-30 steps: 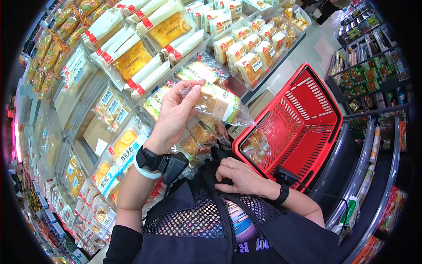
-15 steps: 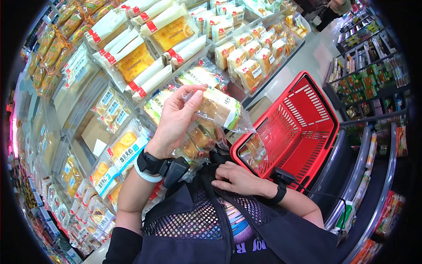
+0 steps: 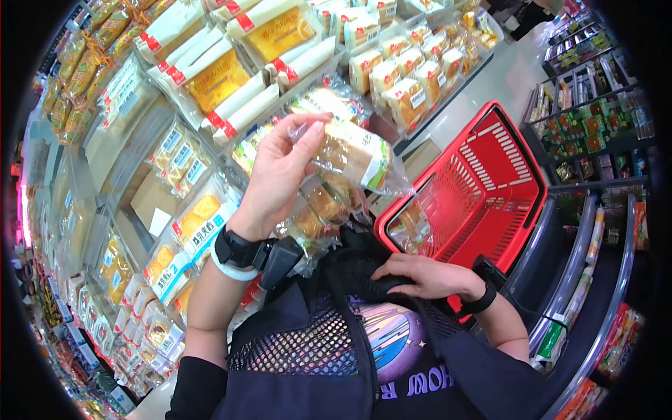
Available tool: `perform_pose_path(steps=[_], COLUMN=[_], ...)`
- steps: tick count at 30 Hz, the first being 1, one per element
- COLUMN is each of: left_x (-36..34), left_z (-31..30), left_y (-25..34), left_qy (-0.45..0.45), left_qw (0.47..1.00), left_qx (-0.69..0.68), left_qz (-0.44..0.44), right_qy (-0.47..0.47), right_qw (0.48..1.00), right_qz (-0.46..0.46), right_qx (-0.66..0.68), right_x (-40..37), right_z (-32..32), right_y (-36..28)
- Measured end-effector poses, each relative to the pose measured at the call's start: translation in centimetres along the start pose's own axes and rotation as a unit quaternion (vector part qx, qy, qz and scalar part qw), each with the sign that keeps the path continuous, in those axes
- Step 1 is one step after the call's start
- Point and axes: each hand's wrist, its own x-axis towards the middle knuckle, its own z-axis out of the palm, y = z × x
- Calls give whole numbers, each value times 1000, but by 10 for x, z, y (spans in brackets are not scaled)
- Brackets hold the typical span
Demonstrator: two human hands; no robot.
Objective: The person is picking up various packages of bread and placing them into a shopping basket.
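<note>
My left hand (image 3: 276, 171) pinches a clear-wrapped packaged bread (image 3: 353, 154) by its upper left end, between thumb and fingers. The pack, with a white and green label, hangs tilted above the bread shelf. Lower down, my right hand (image 3: 427, 276) has its fingers curled on the edge of my black jacket (image 3: 350, 262), holding it away from the printed shirt. Just beyond that hand is a red shopping basket (image 3: 483, 189), tilted, with another wrapped bread (image 3: 411, 227) in its near left part. Both wrists wear black bands.
Bagged toast (image 3: 217, 80) and small wrapped sandwiches (image 3: 406, 101) fill the trays ahead. Blue-and-white bread packs (image 3: 196, 234) lie at left. Dark shelves (image 3: 595, 126) with packaged goods stand at right. A person (image 3: 535, 17) stands at the far end of the aisle.
My right hand has moved right and slightly down, drawing the jacket edge so more of the shirt print shows. The basket sits slightly farther right. My left hand still holds the bread.
</note>
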Motion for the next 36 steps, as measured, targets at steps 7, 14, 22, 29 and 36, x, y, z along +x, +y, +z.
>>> perform_pose_path(steps=[7, 14, 22, 29, 36], left_x=[2, -1, -8, -18, -23], left_z=[10, 6, 14, 13, 14], left_y=[-4, -11, -8, -7, -5], left_qy=[-11, -28, -17, -26, -71], left_qw=[1000, 999, 996, 999, 997], left_qx=[-16, 15, 36, 2, -7], left_qz=[5, -38, -76, -46, -27], right_qy=[21, 429, 521, 530, 552], right_qw=[1000, 895, 848, 839, 811], right_qz=[0, 101, -62, -101, -125], right_qx=[-16, 71, -73, 71, 150], right_x=[2, 3, 31, 31, 31], right_z=[1, -37, -41, -35, -33], right_y=[-4, -22, -41, -11, -11])
